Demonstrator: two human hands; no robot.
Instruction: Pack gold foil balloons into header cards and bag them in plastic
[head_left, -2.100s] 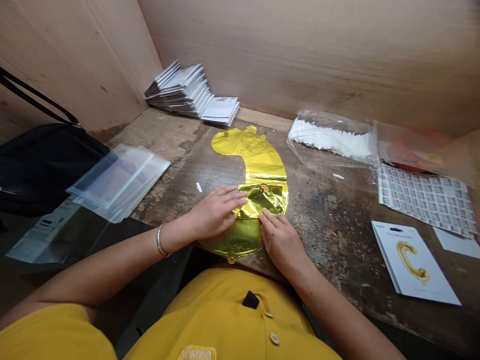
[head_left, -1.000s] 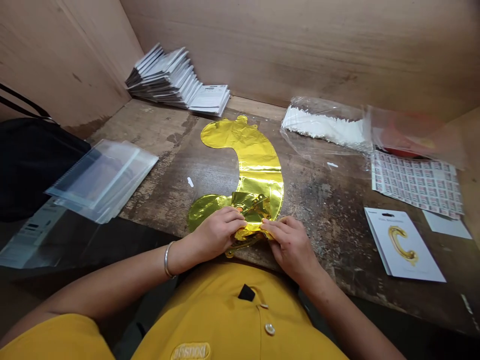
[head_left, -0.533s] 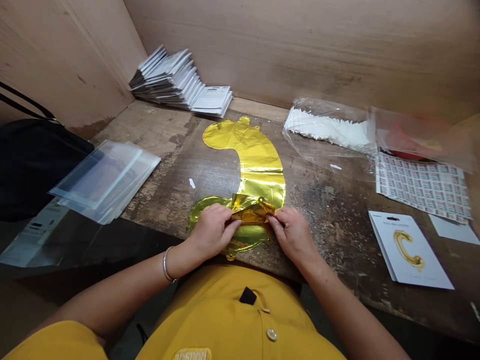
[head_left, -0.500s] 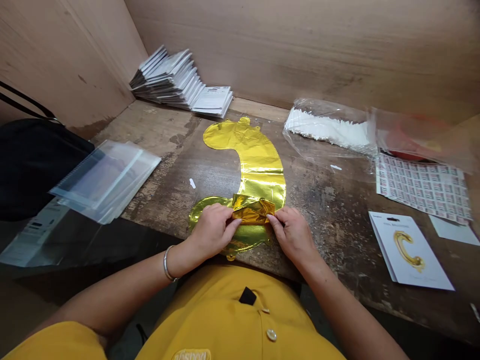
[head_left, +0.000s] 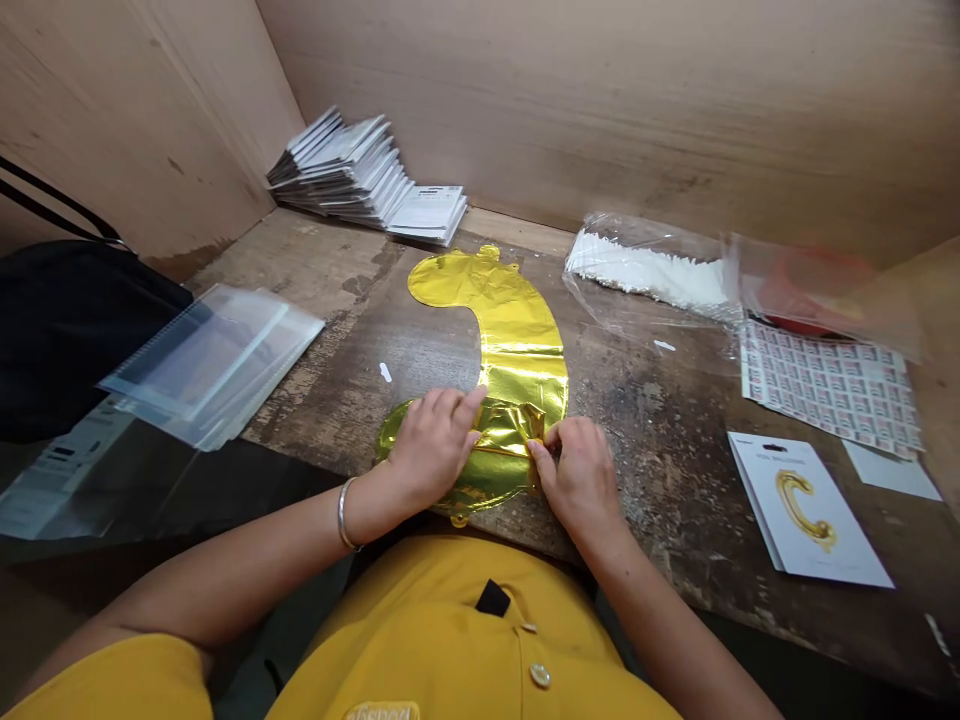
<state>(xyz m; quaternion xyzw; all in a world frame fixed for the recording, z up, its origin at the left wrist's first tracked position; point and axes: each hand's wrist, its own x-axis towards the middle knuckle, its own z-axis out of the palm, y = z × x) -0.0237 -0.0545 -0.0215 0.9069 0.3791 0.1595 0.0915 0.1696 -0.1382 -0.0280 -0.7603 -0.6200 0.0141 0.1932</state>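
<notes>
C-shaped gold foil [head_left: 523, 325]: laid flat at centre of worn brown tabletop [head_left: 337, 350], nr front edge; open side faced L.
Folded foil [head_left: 504, 430]: set across lower curve of C-shaped gold foil, btwn hands; whether joined to it can't be told.
L. hand [head_left: 433, 448]: rested over L. end of folded foil & lower arm of the C; fingers held close together, index extended onto foil, thumb bent nr it; whether foil is pinched can't be told.
R. hand [head_left: 581, 475]: R. end of folded foil pinched btwn thumb & index; other fingers curled in.
Bangle [head_left: 343, 515]: worn on L. wrist.
Card w/ gold C [head_left: 811, 508]: placed at R., well apart from R. hand.
Printed label sheet [head_left: 829, 385]: laid just beyond card.
Clear bag w/ white sticks [head_left: 651, 268]: placed at rear R.
Red item [head_left: 802, 290]: covered by clear plastic; type can't be told.
White card stack [head_left: 349, 170]: piled aslant, rear L.
Clear sleeves [head_left: 217, 365]: overlapped at L., beside black bag [head_left: 79, 335].
</notes>
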